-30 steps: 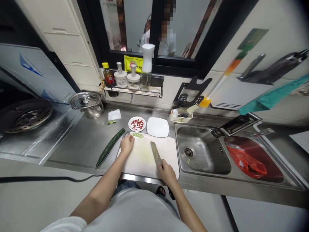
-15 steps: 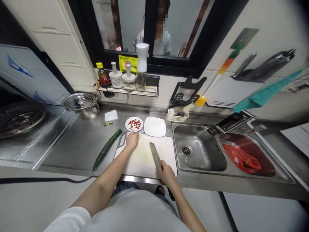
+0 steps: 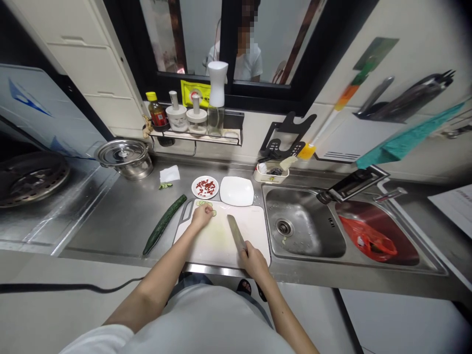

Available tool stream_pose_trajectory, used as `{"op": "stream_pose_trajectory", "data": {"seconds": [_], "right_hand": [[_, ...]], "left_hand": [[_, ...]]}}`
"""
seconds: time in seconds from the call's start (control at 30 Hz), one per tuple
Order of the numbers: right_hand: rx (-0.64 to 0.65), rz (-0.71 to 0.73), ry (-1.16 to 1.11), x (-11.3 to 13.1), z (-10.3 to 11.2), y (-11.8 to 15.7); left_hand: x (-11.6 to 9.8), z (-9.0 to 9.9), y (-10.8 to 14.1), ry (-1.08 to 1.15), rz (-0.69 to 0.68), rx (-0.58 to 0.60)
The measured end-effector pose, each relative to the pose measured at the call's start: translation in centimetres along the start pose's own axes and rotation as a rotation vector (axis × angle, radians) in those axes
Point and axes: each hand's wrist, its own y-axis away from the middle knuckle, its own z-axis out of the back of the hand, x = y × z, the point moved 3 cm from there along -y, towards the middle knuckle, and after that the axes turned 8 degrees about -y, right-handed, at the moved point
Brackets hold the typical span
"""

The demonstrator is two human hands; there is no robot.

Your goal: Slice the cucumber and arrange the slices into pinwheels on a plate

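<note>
My right hand is wrapped round the handle of a kitchen knife, its blade pointing away from me over the white cutting board. On the board's far left part my left hand has its fingers pinched together at a pale green cucumber slice. Just beyond those fingers lie several more cucumber slices, partly hidden by the hand. A whole dark green cucumber rests on the steel counter, left of the board.
Behind the board stand a plate of chopped red pieces and a white square dish. The double sink is on the right, with a red plastic bag. At the back left stands a lidded steel pot.
My left hand has drawn slightly back towards me, and cucumber slices beyond it have come into view. The knife and my right hand have stayed nearly in place.
</note>
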Motion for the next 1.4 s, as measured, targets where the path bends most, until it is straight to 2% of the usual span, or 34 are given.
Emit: {"op": "stream_pose_trajectory", "data": {"seconds": [0.2, 0.4, 0.73, 1.03, 1.4], "right_hand": [[0.021, 0.078, 0.094, 0.7, 0.0, 0.7], [0.038, 0.160, 0.197, 1.2, -0.3, 1.7], [0.081, 0.183, 0.257, 2.2, -1.0, 2.1], [0.078, 0.197, 0.280, 2.3, -1.5, 1.7], [0.165, 0.192, 0.343, 3.4, -0.4, 1.5]], "left_hand": [[1.2, -0.9, 2.9, 0.027, 0.002, 0.092], [1.5, -1.1, 4.2, -0.104, -0.035, 0.069], [2.1, -1.7, 4.2, -0.166, -0.046, -0.032], [2.2, -1.8, 3.8, -0.177, -0.033, -0.021], [2.2, -1.8, 3.6, -0.173, -0.007, -0.016]]}}
